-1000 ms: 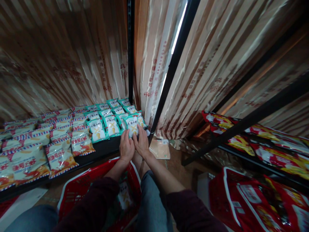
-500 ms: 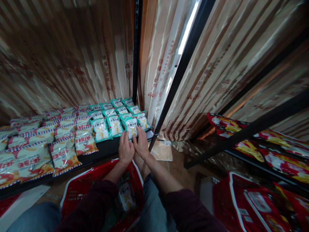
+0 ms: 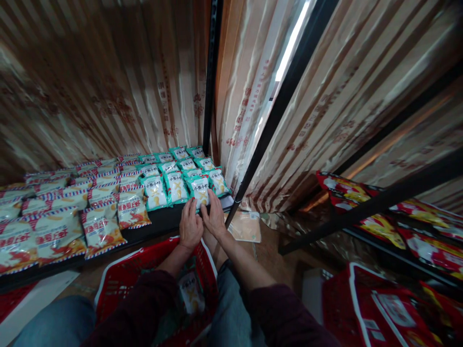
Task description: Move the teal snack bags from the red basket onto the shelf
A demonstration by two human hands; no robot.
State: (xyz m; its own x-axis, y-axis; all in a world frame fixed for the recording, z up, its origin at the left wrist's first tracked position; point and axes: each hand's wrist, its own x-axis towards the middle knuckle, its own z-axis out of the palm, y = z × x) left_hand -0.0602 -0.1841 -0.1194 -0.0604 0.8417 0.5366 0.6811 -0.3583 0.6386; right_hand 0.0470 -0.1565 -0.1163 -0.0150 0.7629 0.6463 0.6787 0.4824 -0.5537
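Note:
Both my hands rest side by side at the front edge of a low black shelf [image 3: 159,222]. My left hand [image 3: 190,227] and my right hand [image 3: 214,218] have fingers laid on the lower edge of a teal snack packet [image 3: 199,189] standing at the front of several rows of the same teal packets [image 3: 175,171]. The fingers are stretched forward and lie flat against the packet, touching it rather than wrapped round it. Under my arms stands a red shopping basket [image 3: 119,275] with another teal packet [image 3: 192,299] inside.
Left on the same shelf lie several rows of white and orange snack bags [image 3: 99,226]. Black shelf posts [image 3: 273,113] rise beside striped curtains. At right are a shelf of red bags [image 3: 405,221] and a second red basket [image 3: 365,308]. A flat tan packet [image 3: 246,226] lies on the floor.
My hands have stayed on the front teal packet, nudging it slightly. My head has shifted, so the whole scene has slid a little to the right and down.

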